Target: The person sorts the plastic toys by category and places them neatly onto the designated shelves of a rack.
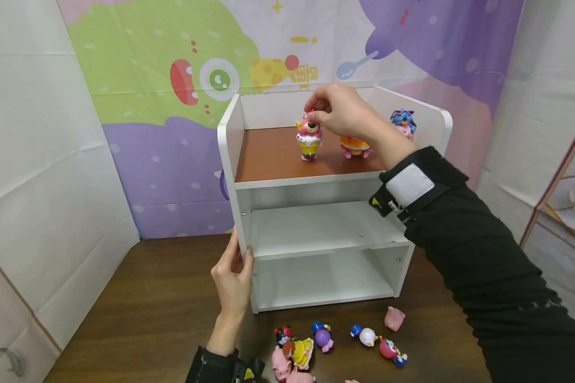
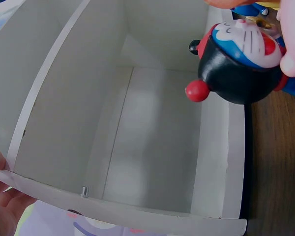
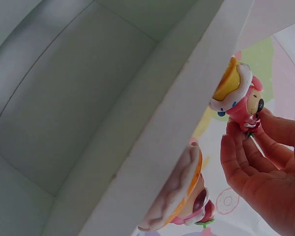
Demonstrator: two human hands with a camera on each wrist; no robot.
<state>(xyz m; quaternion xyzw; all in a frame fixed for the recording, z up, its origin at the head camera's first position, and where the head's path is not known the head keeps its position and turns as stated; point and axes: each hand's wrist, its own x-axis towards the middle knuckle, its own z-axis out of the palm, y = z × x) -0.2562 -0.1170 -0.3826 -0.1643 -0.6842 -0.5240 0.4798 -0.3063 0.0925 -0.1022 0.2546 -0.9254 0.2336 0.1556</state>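
My right hand (image 1: 342, 109) pinches the head of a pink bear figurine (image 1: 309, 141) with a yellow cup-shaped body and white frosting. The bear stands upright over the brown top board (image 1: 270, 151) of a white shelf unit (image 1: 316, 254), left of an orange and pink figurine (image 1: 354, 146). In the right wrist view, thumb and fingertips meet round the bear's head (image 3: 254, 104). Lower down, my left hand (image 1: 233, 279) grips the front edge of the unit's left side panel (image 1: 230, 154). The left wrist view shows its fingers (image 2: 10, 209) wrapping that panel's edge.
A blue-and-pink figurine (image 1: 403, 122) stands at the top board's right. On the wooden table (image 1: 139, 314) before the unit lie several figurines, among them a yellow-dressed one (image 1: 302, 352), a pink pig (image 1: 281, 364) and a pink piece (image 1: 394, 318). A patterned cloth (image 1: 172, 175) hangs behind.
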